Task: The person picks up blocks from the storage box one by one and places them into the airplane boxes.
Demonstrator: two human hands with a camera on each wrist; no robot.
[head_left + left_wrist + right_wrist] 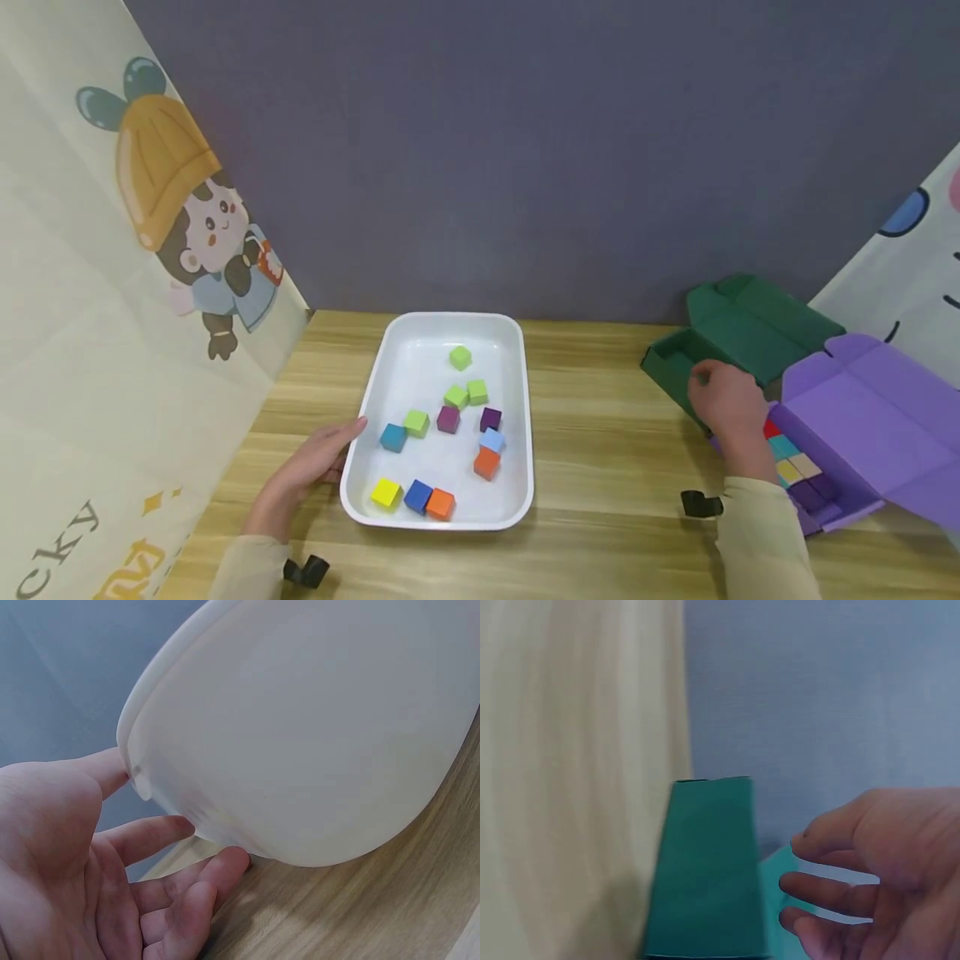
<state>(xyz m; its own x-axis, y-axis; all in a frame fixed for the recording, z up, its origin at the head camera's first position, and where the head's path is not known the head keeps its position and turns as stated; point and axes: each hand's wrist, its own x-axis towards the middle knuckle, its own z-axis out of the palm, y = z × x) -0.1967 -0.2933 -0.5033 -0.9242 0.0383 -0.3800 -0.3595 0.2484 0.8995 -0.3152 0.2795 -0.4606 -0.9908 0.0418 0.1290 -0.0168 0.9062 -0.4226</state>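
Note:
My left hand [318, 457] holds the left side of a white tray [527, 417]. Its thumb lies over the rim and its fingertips touch the outer wall in the left wrist view. Inside the tray are several small cubes, among them a light green cube [461, 357], a yellow cube [387, 494], a teal cube [393, 437] and an orange cube [487, 463]. Over at the right, my right hand [726, 404] hovers above an opened dark green box [667, 367]. Its fingers are loosely bent, and nothing shows between thumb and fingers in the right wrist view.
An opened purple box [847, 492], partly behind the right forearm, has several coloured cubes [785, 447] in rows. Its lid [877, 408] spreads right, beside the green lid [772, 321]. A grey wall [562, 167] stands behind the wooden table [600, 467]; printed cloths hang at both sides.

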